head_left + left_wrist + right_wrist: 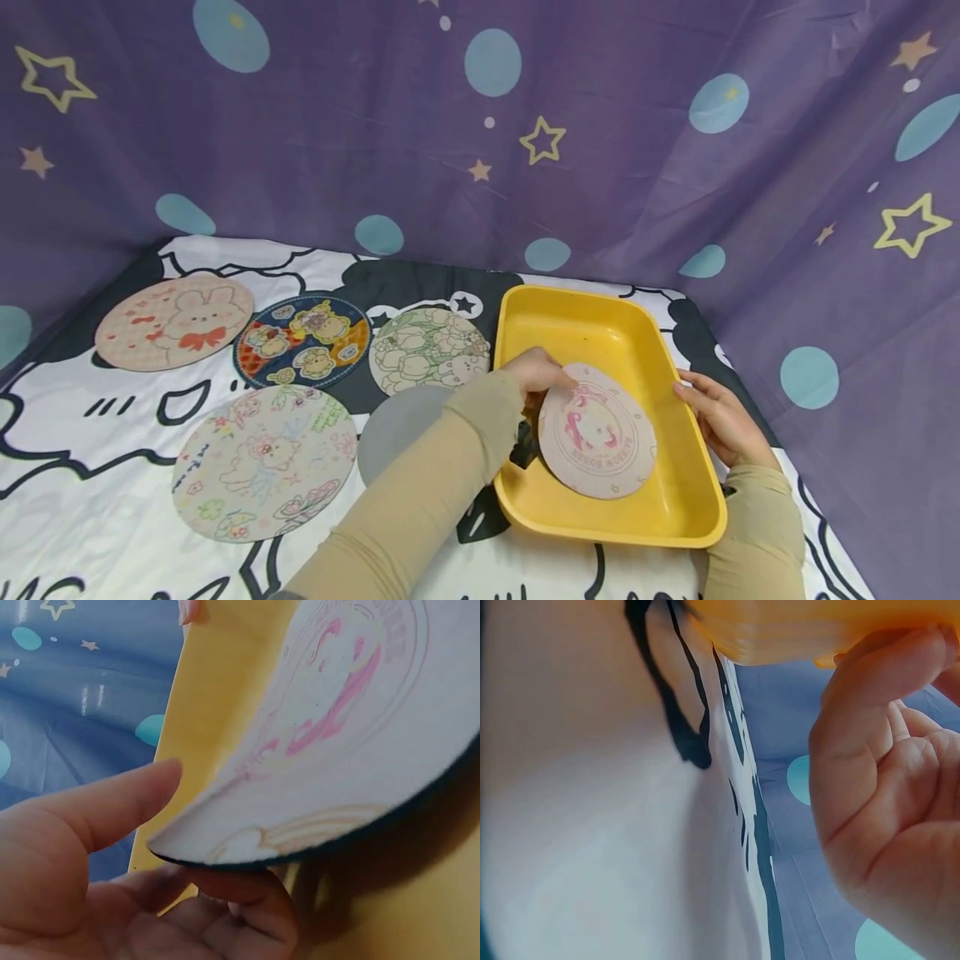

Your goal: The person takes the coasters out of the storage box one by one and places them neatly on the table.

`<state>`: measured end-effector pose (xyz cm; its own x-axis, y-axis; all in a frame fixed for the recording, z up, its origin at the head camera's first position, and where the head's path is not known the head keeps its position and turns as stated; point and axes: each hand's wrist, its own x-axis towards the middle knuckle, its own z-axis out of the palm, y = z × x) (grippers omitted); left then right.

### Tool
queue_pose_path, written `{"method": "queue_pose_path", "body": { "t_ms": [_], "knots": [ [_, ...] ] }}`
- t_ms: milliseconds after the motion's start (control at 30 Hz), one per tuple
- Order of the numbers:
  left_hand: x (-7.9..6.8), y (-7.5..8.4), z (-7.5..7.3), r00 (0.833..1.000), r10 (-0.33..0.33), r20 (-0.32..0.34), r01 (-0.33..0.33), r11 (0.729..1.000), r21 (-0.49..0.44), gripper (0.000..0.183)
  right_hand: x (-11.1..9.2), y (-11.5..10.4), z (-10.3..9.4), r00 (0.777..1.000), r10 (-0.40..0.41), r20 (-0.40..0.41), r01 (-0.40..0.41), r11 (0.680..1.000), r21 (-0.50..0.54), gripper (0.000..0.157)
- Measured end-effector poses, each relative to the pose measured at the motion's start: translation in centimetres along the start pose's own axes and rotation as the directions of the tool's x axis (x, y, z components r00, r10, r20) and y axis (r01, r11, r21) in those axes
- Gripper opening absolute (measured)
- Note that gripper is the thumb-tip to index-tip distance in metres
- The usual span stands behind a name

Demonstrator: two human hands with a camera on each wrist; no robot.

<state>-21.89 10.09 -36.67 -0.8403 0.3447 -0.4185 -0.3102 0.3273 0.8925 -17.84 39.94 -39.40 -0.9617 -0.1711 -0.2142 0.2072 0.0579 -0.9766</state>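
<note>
A round pale pink mouse pad [597, 433] with a pink pony print and lettering is tilted inside the yellow tray [615, 529]. My left hand [536, 371] holds it by its upper left edge. In the left wrist view, the fingers [240, 911] lie under the pad's dark underside and the thumb [142, 791] is above its printed face. The pad [322, 727] curves up from that edge. My right hand [723, 417] grips the tray's right rim from outside, thumb on top. The right wrist view shows the curled right hand [892, 765] against the tray's yellow side.
Left of the tray lie several round pads: a pink rabbit one [176, 323], a dark blue patterned one [302, 342], a floral one [427, 350], a doodle-print one [265, 463] and a plain grey one [397, 425] partly under my left sleeve. A purple curtain [360, 125] hangs behind.
</note>
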Motion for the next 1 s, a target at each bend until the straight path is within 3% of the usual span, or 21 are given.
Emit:
{"method": "queue_pose_path", "body": {
  "t_ms": [167, 467, 667, 867, 1000],
  "knots": [
    [-0.7, 0.0, 0.1, 0.997, 0.0, 0.075, -0.004, 0.999, 0.05, 0.014, -0.1, -0.1, 0.1, 1.0, -0.007, 0.007, 0.007, 1.0, -0.006, 0.02],
    [-1.1, 0.1, 0.2, 0.989, -0.001, 0.145, -0.031, 0.975, 0.219, 0.012, -0.2, 0.0, 0.0, 1.0, 0.003, 0.005, -0.003, 1.0, -0.003, 0.02],
    [-0.4, -0.3, 0.1, 0.978, -0.003, 0.207, -0.042, 0.976, 0.214, 0.015, -0.1, 0.1, 0.0, 1.0, 0.003, 0.006, -0.003, 1.0, -0.007, 0.02],
    [0.1, -0.4, 0.1, 0.979, 0.025, 0.204, -0.083, 0.956, 0.28, 0.02, -0.1, 0.1, 0.0, 1.0, -0.009, 0.018, 0.009, 1.0, 0.005, 0.018],
    [0.3, -0.5, 0.2, 0.975, 0.025, 0.221, -0.078, 0.969, 0.234, 0.026, -0.1, 0.1, -0.1, 1.0, -0.01, 0.018, 0.01, 1.0, 0.003, 0.016]
  ]
}}
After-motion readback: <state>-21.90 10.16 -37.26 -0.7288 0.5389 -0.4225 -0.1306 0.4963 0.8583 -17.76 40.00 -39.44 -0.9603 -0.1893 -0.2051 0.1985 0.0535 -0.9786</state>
